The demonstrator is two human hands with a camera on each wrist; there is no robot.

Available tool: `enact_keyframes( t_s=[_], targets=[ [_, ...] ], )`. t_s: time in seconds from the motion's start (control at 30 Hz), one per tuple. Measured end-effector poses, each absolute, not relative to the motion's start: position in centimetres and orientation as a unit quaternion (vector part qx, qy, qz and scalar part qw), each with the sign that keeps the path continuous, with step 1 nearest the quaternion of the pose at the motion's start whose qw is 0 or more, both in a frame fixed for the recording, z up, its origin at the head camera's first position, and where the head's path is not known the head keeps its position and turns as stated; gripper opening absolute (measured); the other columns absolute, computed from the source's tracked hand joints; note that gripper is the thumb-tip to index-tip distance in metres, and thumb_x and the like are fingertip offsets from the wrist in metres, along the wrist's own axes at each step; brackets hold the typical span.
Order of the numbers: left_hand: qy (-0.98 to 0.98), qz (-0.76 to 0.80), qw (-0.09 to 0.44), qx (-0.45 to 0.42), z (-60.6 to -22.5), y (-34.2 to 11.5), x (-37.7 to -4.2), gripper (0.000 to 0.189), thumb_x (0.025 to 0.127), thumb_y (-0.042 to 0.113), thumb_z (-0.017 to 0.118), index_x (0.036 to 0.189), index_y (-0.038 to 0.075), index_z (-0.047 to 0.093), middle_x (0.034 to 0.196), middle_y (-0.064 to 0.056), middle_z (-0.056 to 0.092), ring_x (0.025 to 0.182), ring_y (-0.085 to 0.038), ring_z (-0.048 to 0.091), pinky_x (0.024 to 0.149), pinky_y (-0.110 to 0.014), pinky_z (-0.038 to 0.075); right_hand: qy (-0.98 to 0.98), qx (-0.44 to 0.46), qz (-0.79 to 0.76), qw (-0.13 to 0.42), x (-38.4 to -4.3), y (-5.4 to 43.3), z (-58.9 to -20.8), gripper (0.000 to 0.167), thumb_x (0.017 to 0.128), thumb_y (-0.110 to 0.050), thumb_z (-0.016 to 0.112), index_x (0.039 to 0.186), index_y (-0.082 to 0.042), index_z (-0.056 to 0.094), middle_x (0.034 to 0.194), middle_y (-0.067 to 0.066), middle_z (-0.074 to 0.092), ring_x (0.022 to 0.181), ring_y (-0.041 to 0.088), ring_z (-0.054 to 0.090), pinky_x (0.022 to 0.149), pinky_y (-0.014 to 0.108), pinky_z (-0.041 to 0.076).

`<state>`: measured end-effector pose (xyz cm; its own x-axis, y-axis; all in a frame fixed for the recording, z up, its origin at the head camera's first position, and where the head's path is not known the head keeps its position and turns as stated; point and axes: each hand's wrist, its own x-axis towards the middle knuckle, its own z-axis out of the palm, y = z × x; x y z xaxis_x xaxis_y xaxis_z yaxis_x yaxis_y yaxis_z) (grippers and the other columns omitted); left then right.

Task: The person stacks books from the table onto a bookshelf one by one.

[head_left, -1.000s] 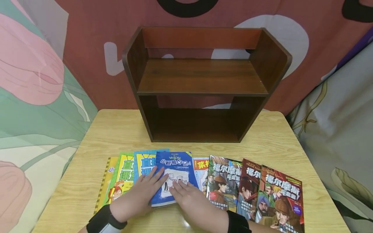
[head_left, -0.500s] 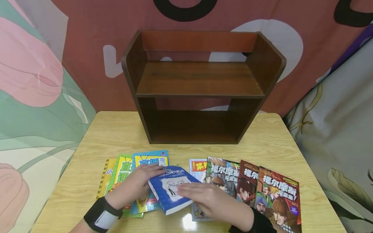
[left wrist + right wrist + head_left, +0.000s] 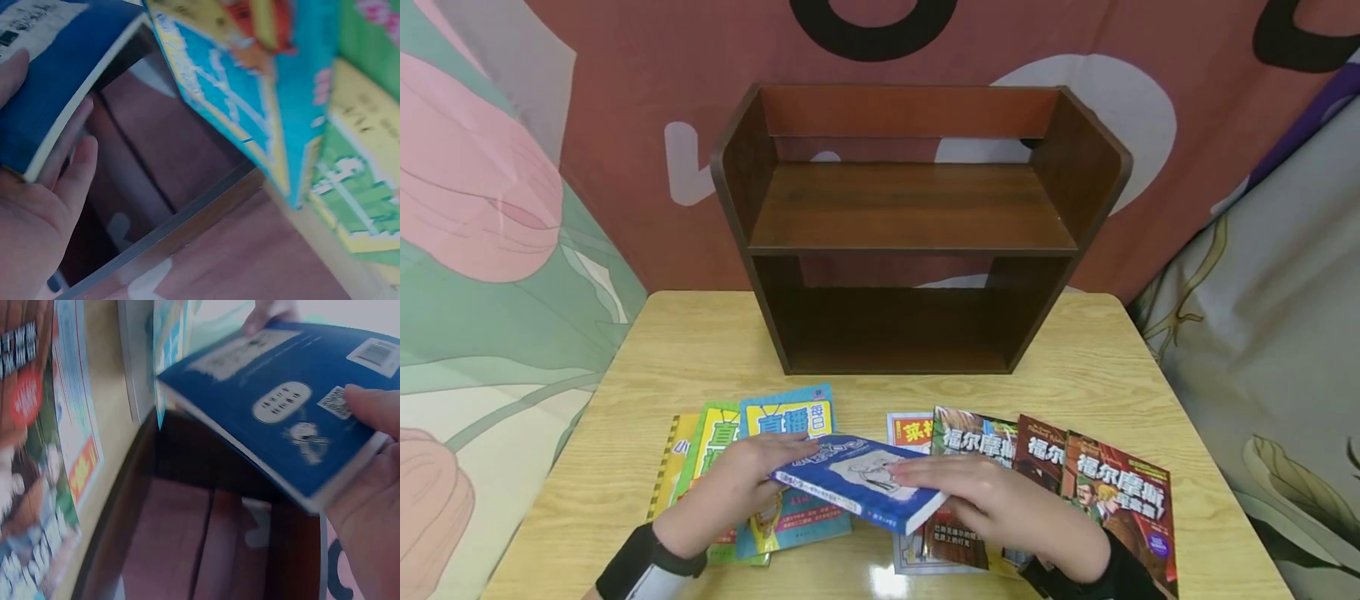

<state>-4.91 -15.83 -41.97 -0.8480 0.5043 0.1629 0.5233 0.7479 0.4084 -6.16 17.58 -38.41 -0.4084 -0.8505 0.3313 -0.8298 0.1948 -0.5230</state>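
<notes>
A thick blue paperback book (image 3: 880, 482) is held tilted above the table, its spine facing me. My left hand (image 3: 737, 483) grips its left end; in the left wrist view that hand (image 3: 31, 225) has fingers on either side of the book (image 3: 62, 75). At the other end, my right hand (image 3: 1000, 500) holds the book, fingers over the front cover. The right wrist view has the right thumb pressing the back cover (image 3: 281, 400) near a QR code. Beneath the left hand lies a blue-yellow book (image 3: 805, 517); a comic-style book (image 3: 958, 542) lies below the right.
A dark brown two-tier shelf (image 3: 910, 208) stands at the back of the wooden table (image 3: 692, 342). Green (image 3: 715, 433) and yellow (image 3: 681, 442) books overlap at left. Near the right edge lie a dark red book (image 3: 1041, 450) and a red detective book (image 3: 1138, 500).
Both hands have lifted the blue book off the table and turned it, so its spine now faces me. The small book beneath it has come into view, and the right hand has moved right.
</notes>
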Motion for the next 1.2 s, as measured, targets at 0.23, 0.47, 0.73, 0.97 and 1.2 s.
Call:
enact_keyframes(
  t_s=[0.23, 0.47, 0.73, 0.97, 1.2],
  targets=[
    [-0.939, -0.188, 0.095, -0.271, -40.0, -14.9, -3.5, 0.05, 0.075, 0.004, 0.073, 0.121, 0.021, 0.066, 0.122, 0.007, 0.065, 0.112, -0.009, 0.062, 0.089, -0.032, 0.053, 0.79, -0.529, -0.309, -0.032, -6.9, 18.3, -38.6, 0.07, 0.074, 0.02, 0.053, 0.133, -0.016, 0.054, 0.131, 0.003, 0.059, 0.119, 0.019, 0.058, 0.09, 0.023, 0.051],
    [-0.939, -0.174, 0.134, -0.264, -38.5, -14.0, -2.5, 0.047, 0.069, 0.002, 0.075, 0.113, 0.02, 0.071, 0.109, 0.007, 0.071, 0.098, -0.006, 0.067, 0.075, -0.024, 0.057, 0.85, -0.452, -0.27, -0.034, -7.1, 18.8, -38.2, 0.058, 0.08, 0.006, 0.066, 0.129, -0.023, 0.058, 0.126, -0.005, 0.062, 0.115, 0.018, 0.061, 0.086, 0.035, 0.055],
    [-0.948, -0.121, 0.164, -0.245, -36.9, -13.0, -2.4, 0.036, 0.073, 0.014, 0.079, 0.108, 0.019, 0.073, 0.103, 0.008, 0.073, 0.092, -0.008, 0.069, 0.065, -0.02, 0.056, 0.879, -0.405, -0.251, -0.035, -7.5, 19.4, -35.9, 0.047, 0.08, -0.005, 0.073, 0.123, -0.021, 0.062, 0.121, 0.0, 0.066, 0.1, 0.017, 0.067, 0.067, 0.021, 0.056],
    [-0.941, -0.084, 0.211, -0.252, -36.3, -11.5, -2.6, 0.038, 0.067, 0.009, 0.083, 0.103, 0.016, 0.074, 0.102, 0.003, 0.073, 0.092, -0.011, 0.07, 0.066, -0.025, 0.058, 0.899, -0.396, -0.182, -0.049, -6.4, 18.1, -33.9, 0.037, 0.084, -0.026, 0.072, 0.119, -0.017, 0.065, 0.116, -0.001, 0.068, 0.104, 0.017, 0.066, 0.08, 0.033, 0.057],
    [-0.918, -0.084, 0.277, -0.271, -36.0, -9.8, -3.4, 0.03, 0.071, -0.003, 0.074, 0.098, 0.012, 0.075, 0.095, -0.003, 0.074, 0.084, -0.016, 0.072, 0.058, -0.026, 0.057, 0.916, -0.382, -0.092, -0.082, -6.2, 16.7, -33.9, 0.047, 0.07, -0.011, 0.082, 0.114, -0.009, 0.067, 0.111, 0.006, 0.07, 0.095, 0.019, 0.069, 0.07, 0.029, 0.058]
  ],
)
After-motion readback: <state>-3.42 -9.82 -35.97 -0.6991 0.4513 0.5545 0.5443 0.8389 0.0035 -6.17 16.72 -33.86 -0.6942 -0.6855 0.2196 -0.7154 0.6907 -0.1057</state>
